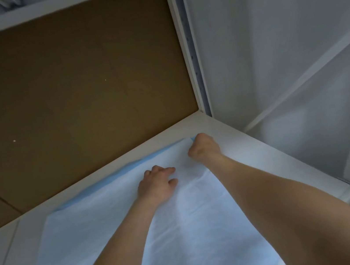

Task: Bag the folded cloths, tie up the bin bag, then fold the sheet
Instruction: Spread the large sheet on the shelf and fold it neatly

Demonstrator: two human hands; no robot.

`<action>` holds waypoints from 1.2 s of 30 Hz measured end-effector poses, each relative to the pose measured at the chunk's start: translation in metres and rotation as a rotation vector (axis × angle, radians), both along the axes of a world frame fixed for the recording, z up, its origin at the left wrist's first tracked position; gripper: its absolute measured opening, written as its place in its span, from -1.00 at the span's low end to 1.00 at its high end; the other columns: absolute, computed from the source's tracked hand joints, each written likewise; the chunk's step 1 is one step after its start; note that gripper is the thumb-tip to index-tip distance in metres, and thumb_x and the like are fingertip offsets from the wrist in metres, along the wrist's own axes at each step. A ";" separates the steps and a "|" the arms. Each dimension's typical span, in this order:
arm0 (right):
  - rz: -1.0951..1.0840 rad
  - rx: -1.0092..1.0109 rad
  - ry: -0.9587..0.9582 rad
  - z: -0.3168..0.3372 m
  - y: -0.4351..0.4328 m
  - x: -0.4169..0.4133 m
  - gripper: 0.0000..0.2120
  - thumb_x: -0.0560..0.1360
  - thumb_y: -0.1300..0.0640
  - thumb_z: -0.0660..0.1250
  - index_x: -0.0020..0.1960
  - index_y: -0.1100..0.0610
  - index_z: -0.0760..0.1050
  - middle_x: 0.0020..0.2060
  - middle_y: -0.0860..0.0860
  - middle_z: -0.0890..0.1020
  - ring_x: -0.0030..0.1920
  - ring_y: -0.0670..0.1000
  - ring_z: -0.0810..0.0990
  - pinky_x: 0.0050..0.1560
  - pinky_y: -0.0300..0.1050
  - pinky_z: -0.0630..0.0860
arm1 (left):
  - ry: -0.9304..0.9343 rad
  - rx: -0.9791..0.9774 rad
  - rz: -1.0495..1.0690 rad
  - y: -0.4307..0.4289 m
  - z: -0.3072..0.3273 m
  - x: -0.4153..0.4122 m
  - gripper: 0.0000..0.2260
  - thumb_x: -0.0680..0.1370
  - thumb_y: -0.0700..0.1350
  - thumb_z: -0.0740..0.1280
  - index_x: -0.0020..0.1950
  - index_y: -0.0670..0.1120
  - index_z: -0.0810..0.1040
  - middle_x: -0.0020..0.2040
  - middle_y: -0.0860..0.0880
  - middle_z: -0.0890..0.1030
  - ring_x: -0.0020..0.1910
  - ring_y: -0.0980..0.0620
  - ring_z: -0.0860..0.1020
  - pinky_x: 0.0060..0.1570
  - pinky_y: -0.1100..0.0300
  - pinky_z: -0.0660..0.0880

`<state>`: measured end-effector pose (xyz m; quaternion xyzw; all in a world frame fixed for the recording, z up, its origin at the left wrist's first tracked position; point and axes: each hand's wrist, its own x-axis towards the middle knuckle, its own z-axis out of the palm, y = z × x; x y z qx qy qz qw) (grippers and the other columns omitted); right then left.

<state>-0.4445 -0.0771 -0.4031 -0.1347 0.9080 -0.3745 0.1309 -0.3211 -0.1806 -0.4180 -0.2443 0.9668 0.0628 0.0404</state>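
A pale blue sheet (89,234) lies spread on a white shelf surface (234,131), its far edge showing a brighter blue underside. My left hand (158,184) rests flat on the sheet with fingers apart, pressing it down. My right hand (203,148) is closed in a fist at the sheet's far right corner, pinching that corner. Both forearms reach in from the bottom of the view. No bin bag or folded cloths are in view.
A brown back panel (70,92) rises behind the shelf, framed by a white upright (186,56) on the right. White sheeting and a slanted white bar (304,78) fill the right side. Another white shelf edge (34,14) runs across the top.
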 end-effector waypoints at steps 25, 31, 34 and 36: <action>0.050 0.468 0.256 0.000 -0.012 -0.010 -0.62 0.57 0.00 0.20 0.35 0.10 0.39 0.20 0.09 0.48 0.20 0.11 0.46 0.05 -0.08 0.41 | 0.132 0.119 -0.042 -0.009 -0.011 0.001 -0.61 0.61 0.07 0.16 0.45 0.13 0.33 0.43 0.04 0.30 0.41 -0.02 0.26 0.41 0.13 0.24; 0.376 0.306 0.596 0.002 -0.032 0.006 -0.59 0.57 -0.04 0.22 0.37 0.08 0.39 0.24 0.09 0.43 0.26 0.12 0.37 0.19 0.00 0.39 | 0.395 -0.007 0.098 -0.058 0.005 0.027 -0.67 0.59 -0.16 0.25 0.36 -0.03 0.46 0.32 -0.04 0.44 0.33 -0.03 0.39 0.32 0.11 0.36; 0.520 0.313 0.536 -0.002 -0.048 0.011 -0.52 0.55 -0.12 0.20 0.40 0.07 0.37 0.27 0.07 0.44 0.29 0.12 0.37 0.24 0.01 0.38 | 0.246 -0.093 0.195 -0.093 0.006 0.043 -0.63 0.59 -0.10 0.25 0.41 -0.05 0.39 0.37 -0.06 0.39 0.35 -0.05 0.36 0.34 0.08 0.34; 0.523 0.358 0.517 -0.005 -0.056 0.007 -0.50 0.54 -0.16 0.17 0.38 0.08 0.39 0.22 0.08 0.47 0.25 0.12 0.40 0.23 0.01 0.38 | 0.129 -0.084 0.218 -0.113 0.004 0.051 -0.62 0.60 -0.03 0.24 0.41 -0.05 0.37 0.36 -0.07 0.39 0.34 -0.07 0.39 0.33 0.08 0.34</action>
